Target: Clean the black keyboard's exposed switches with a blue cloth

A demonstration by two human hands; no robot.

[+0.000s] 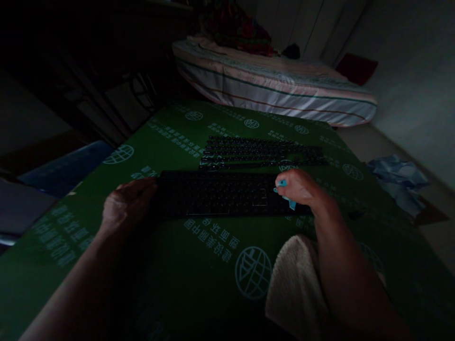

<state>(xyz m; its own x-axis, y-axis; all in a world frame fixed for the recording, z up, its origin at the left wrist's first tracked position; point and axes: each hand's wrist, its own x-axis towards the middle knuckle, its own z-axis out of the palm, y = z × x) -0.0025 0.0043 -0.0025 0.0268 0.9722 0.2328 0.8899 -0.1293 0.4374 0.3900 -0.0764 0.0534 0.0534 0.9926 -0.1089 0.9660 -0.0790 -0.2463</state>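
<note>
Black keyboard (220, 196) on the green table (159, 147): left hand (130, 201) at its left end — grip too dark to tell — right hand (296, 185) pinching a blue tool (292, 204) over its right part. Best brace it, work gently, spare the rows of keys (245, 150) beyond.

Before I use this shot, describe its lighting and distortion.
Head view: very dim, key details on the black rectangular keyboard sinking into shadow; head view: soft light on the white striped bedsheet; head view: that bedsheet's edge bows, perhaps from wide-lens distortion.
</note>
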